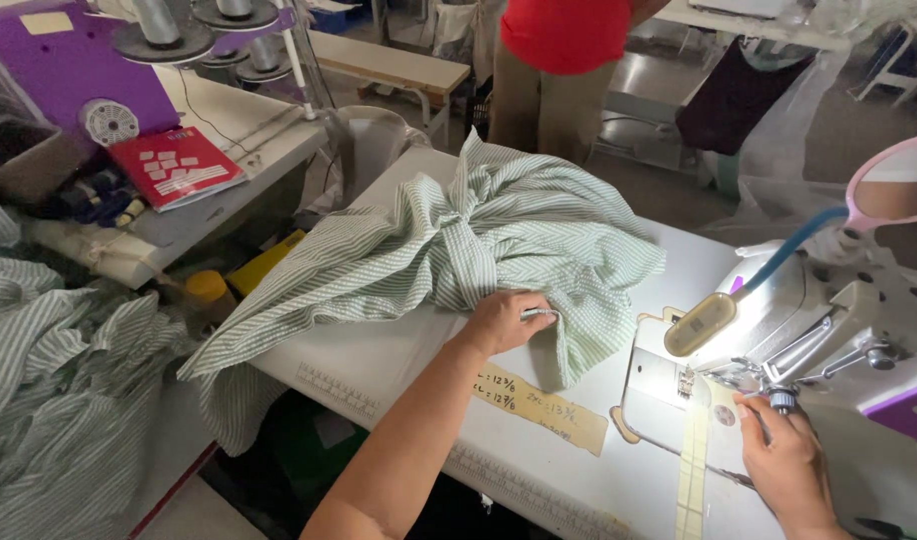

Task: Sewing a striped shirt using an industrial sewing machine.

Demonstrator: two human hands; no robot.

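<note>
A crumpled green-and-white striped garment (459, 245) lies across the white sewing table (399, 365), with one end hanging off the left edge. My left hand (507, 320) is shut on a fold of this fabric near its right side. My right hand (787, 452) reaches up to the sewing machine (839, 330), its fingertips at the needle area under a lit lamp (701, 324). Whether it pinches anything there is unclear.
A pile of the same striped cloth (49, 390) sits at the left. Behind it are a purple machine with thread cones (164, 25) and a red booklet (177, 165). A person in a red top (559, 60) stands beyond the table. Paper tape (544, 405) is stuck on the table.
</note>
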